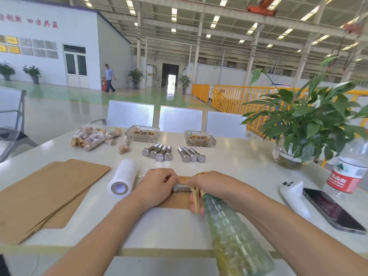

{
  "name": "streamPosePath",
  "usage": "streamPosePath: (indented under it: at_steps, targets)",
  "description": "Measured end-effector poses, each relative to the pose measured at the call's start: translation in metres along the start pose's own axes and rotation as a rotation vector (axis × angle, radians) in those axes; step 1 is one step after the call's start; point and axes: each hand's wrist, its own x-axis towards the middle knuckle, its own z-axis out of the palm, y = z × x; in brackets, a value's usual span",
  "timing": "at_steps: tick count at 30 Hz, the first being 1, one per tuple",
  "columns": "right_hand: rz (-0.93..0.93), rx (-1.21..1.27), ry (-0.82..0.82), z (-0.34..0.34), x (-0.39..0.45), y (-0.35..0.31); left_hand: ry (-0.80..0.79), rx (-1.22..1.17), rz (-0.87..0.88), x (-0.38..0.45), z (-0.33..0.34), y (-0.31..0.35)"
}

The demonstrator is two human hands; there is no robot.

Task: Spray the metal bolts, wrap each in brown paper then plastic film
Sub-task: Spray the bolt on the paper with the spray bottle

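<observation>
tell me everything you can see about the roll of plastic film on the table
The roll of plastic film is a white, slightly translucent cylinder wound on a pale core, whose round open end faces the camera. It lies on its side on the white table, between the stack of brown paper sheets and the left hand. Its near end seems to overlap the paper's edge. A thin clear strip seems to trail toward the left hand. Neither hand grips it.

Bright factory hall (199, 26), green floor (99, 96)
</observation>
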Motion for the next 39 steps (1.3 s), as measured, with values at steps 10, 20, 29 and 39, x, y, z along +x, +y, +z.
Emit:
streamPosePath:
  at_steps: [10,20,29,39]
  targets:
    - [0.068,0.050,0.046,-0.025,-0.006,0.019,-0.011,0.002,-0.018,0.000,-0.002,0.001]
    - [0.102,0.215,-0.055,0.000,-0.004,0.016,-0.026,0.018,-0.024,-0.001,-0.005,0.006]
    - [0.020,0.084,0.008,0.009,-0.001,0.003,-0.014,-0.009,0.005,-0.005,-0.006,0.008]
    - [0.053,-0.102,0.034,-0.019,-0.010,0.011,-0.016,-0.025,-0.013,-0.005,-0.006,0.009]
